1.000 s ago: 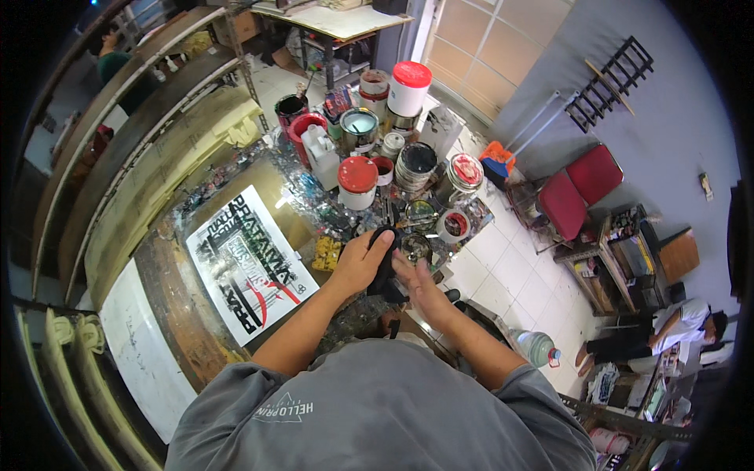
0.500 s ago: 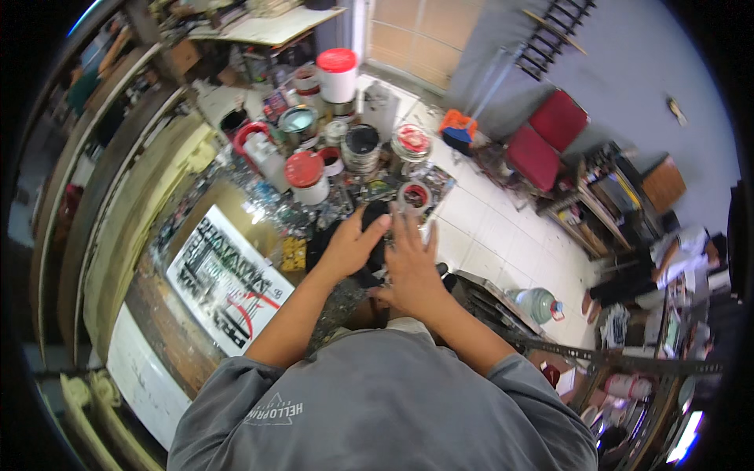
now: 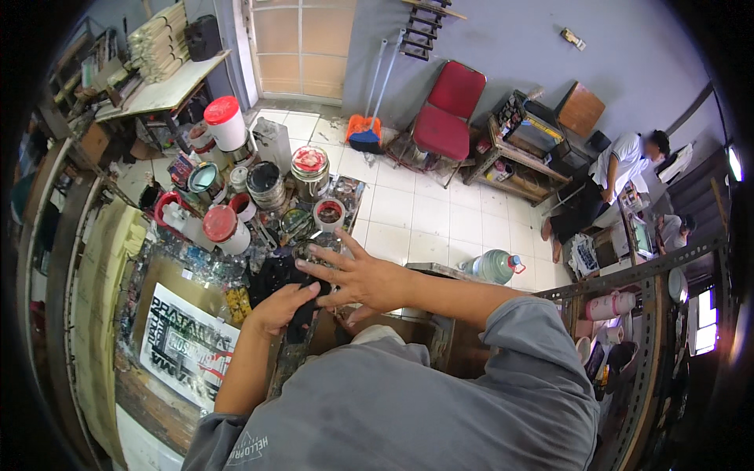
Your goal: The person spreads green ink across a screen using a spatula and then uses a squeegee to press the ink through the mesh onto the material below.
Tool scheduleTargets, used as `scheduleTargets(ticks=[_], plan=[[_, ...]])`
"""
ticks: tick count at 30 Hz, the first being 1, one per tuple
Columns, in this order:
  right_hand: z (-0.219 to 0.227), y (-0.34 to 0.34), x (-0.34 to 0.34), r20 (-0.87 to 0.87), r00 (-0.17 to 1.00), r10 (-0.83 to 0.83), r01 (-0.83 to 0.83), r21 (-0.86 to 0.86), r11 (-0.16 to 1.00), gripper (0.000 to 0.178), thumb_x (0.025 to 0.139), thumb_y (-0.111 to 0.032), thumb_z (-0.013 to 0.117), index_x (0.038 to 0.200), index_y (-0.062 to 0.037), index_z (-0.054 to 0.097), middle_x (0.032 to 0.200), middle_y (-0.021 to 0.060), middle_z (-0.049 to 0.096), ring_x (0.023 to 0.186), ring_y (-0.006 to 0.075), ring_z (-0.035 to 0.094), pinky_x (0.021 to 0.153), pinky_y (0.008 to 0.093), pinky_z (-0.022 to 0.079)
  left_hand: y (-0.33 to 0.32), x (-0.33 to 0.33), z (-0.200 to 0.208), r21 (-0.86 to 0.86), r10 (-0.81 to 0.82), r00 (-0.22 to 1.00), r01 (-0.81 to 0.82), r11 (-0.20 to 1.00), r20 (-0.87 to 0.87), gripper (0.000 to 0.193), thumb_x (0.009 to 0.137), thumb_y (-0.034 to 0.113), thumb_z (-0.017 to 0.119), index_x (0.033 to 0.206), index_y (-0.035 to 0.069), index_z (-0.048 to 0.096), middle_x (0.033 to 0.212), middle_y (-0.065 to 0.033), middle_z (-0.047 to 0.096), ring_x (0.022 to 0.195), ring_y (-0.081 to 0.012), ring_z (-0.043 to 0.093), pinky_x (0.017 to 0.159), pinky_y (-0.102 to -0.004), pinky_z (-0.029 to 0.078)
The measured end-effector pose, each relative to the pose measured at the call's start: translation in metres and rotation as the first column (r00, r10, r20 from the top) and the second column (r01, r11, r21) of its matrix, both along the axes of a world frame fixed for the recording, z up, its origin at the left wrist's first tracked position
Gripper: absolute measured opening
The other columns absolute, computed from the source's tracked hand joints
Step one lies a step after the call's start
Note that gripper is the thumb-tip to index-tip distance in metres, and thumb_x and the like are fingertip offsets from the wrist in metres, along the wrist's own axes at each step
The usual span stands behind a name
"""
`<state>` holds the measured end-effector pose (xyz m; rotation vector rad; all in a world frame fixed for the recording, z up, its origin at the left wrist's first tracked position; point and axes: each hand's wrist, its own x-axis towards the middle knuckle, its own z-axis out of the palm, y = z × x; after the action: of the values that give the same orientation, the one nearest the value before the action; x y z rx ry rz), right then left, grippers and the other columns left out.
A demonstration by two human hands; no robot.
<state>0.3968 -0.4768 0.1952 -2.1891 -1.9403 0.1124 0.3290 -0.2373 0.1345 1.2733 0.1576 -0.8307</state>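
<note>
My left hand (image 3: 281, 309) is closed on a black cloth (image 3: 300, 320), part of which hangs below the fingers. Just beside it is my right hand (image 3: 363, 276), its fingers spread over the edge of the paint-stained table, with nothing in them. More black cloth (image 3: 273, 275) lies on the table beyond the left hand. Close to the right fingertips stands a small open tub (image 3: 328, 212) with dark red inside. A printed white sheet (image 3: 188, 334) lies to the left of my left forearm.
Paint tins cluster ahead, including a red-lidded pail (image 3: 225, 124) and a red-lidded tub (image 3: 226, 229). Pale frames (image 3: 94, 314) stand along the left. A red chair (image 3: 444, 118), a water bottle (image 3: 495, 267) and a metal rack (image 3: 628, 275) are on the right. Two people (image 3: 620, 177) are farther off.
The whole view has turned to the right, so the tins and table appear farther left. My right hand has tilted over toward the left hand, its fingers now pointing left and spread.
</note>
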Motion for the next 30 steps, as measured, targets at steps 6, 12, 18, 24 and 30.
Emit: scheduleTargets(ticks=[6,12,18,24,30], plan=[[-0.001,0.020,0.008,-0.001,1.000,-0.027,0.027,0.030,0.999,0.074,0.064,-0.048,0.083,0.131,-0.0266,0.061,0.164,0.0182,0.015,0.152,0.0400,0.011,0.115,0.0721,0.007,0.017,0.000,0.005,-0.070,0.075,0.996,-0.072,0.995,0.047,0.041,0.102,0.047,0.054,0.096,0.007,0.066,0.074,0.0005,0.062,0.055,-0.0090,0.056,0.048,-0.0245,0.045],[-0.016,0.083,-0.031,-0.378,0.851,-0.364,0.451,0.173,0.875,0.089,0.071,-0.044,0.084,0.146,-0.0124,0.048,0.162,0.0329,0.003,0.150,0.0492,0.009,0.118,0.0604,0.011,0.013,0.005,0.014,0.040,0.546,0.555,-0.723,0.690,0.628,0.043,0.103,0.041,0.054,0.108,0.001,0.068,0.087,0.0013,0.063,0.078,-0.0053,0.054,0.069,-0.0226,0.044],[-0.040,0.118,-0.030,-0.972,-0.184,0.144,0.503,0.033,0.863,0.099,0.090,-0.083,0.013,0.155,-0.0118,0.037,0.167,0.0003,0.013,0.150,0.0222,0.018,0.119,0.0461,0.013,0.031,-0.007,0.029,-0.160,0.708,0.370,-0.813,0.560,0.602,0.053,0.105,0.049,0.044,0.117,0.001,0.065,0.092,-0.0003,0.064,0.080,-0.0070,0.056,0.070,-0.0224,0.046],[-0.051,0.132,-0.009,-0.979,0.106,0.172,0.478,0.201,0.855,0.094,0.094,-0.079,0.014,0.159,-0.0116,0.024,0.165,0.0077,0.019,0.150,0.0260,0.021,0.119,0.0512,0.011,0.033,-0.010,0.023,-0.029,0.701,0.376,-0.870,0.492,0.606,0.052,0.107,0.045,0.041,0.126,0.000,0.059,0.098,-0.0015,0.064,0.082,-0.0086,0.060,0.072,-0.0233,0.050],[-0.018,0.122,0.015,-0.236,0.972,-0.016,0.097,0.332,0.938,0.080,0.081,-0.071,0.060,0.138,-0.0154,0.057,0.162,0.0256,0.016,0.149,0.0474,0.012,0.115,0.0669,0.004,0.045,-0.018,0.018,-0.106,0.710,0.465,-0.794,0.599,0.529,0.049,0.107,0.045,0.044,0.116,0.000,0.063,0.095,-0.0020,0.067,0.082,-0.0064,0.061,0.068,-0.0230,0.050]])
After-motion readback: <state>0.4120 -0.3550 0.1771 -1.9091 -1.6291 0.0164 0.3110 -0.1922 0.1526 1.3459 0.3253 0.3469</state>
